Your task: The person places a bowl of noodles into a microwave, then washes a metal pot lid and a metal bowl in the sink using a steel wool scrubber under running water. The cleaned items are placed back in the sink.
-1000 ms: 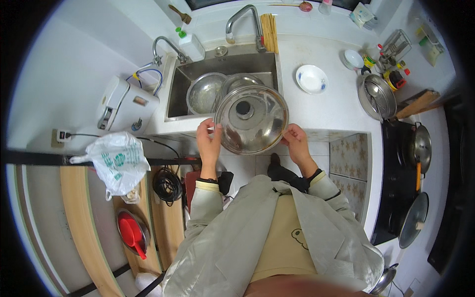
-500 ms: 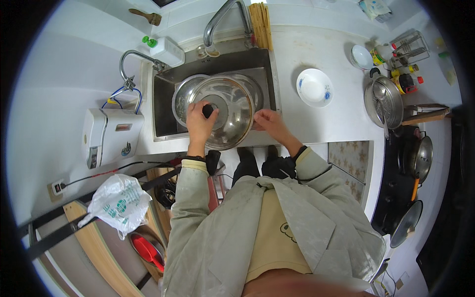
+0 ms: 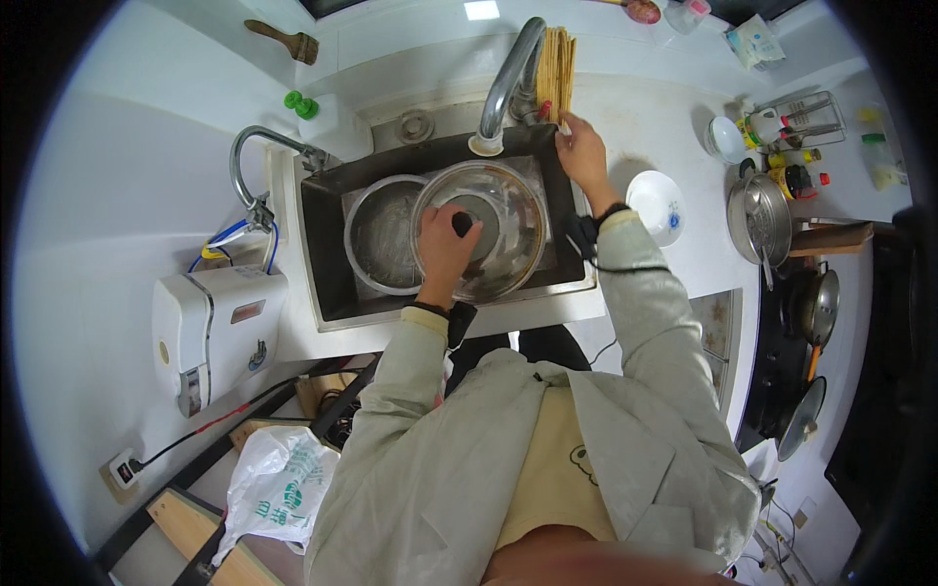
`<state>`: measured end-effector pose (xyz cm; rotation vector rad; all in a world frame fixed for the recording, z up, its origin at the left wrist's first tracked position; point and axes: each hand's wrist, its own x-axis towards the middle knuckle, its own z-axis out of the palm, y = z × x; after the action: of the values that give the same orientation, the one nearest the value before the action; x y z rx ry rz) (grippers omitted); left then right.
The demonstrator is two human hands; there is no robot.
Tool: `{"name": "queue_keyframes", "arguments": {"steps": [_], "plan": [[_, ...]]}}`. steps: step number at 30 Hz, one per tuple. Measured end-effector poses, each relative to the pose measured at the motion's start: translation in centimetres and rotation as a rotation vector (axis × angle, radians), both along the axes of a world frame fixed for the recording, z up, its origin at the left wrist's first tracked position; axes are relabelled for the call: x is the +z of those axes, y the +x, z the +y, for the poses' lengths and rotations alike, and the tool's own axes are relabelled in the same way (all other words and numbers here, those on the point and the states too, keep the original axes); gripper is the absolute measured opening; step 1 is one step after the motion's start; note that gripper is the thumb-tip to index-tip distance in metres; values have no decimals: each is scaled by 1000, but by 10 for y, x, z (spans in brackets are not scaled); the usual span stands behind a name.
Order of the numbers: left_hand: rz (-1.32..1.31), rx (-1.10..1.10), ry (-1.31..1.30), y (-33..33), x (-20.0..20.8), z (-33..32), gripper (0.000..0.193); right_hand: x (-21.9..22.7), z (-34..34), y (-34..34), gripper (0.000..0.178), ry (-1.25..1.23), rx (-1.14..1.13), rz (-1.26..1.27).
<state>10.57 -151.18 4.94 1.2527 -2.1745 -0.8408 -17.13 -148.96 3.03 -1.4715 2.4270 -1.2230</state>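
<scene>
My left hand (image 3: 447, 244) grips the black knob (image 3: 462, 225) of a round, shiny pot lid (image 3: 512, 256). The lid is held over the right part of the sink (image 3: 324, 221), partly hiding a metal basin (image 3: 371, 242) that sits in it. At the sink's back right corner is my right hand (image 3: 583, 156), its fingers stretched out and apart, with nothing visible in them. They are close to the base of the metal faucet (image 3: 512, 80) and to a bundle of thin wooden sticks (image 3: 557, 70) standing against the wall.
A white bowl (image 3: 656, 207) stands on the counter by my right forearm. Further right are a metal pot (image 3: 759, 217) with a ladle, bottles and a stove (image 3: 767, 342). A second, thinner faucet (image 3: 242, 156) and a white bottle (image 3: 335, 130) flank the sink's left.
My right hand has left the lid's right edge and reached forward to the sink's back corner. The lid has shifted right in my left hand, uncovering more of the basin.
</scene>
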Motion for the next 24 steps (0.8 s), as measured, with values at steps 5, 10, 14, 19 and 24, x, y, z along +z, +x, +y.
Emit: {"name": "queue_keyframes", "arguments": {"steps": [5,10,14,19,24], "plan": [[12,1,24,-11,-9,-13,32,-12,-51,-15,24,41,14,101],[-57,72,70,-20,-16,-16,30,-19,-59,-21,14,35,14,117],[-9,92,41,-23,-21,-17,30,-17,-56,-22,11,14,1,145],[-73,147,63,-21,-23,-18,29,-17,-53,-22,8,-25,4,131],[-87,120,-24,-21,-25,-18,29,-23,-49,-22,8,-69,7,146]]}}
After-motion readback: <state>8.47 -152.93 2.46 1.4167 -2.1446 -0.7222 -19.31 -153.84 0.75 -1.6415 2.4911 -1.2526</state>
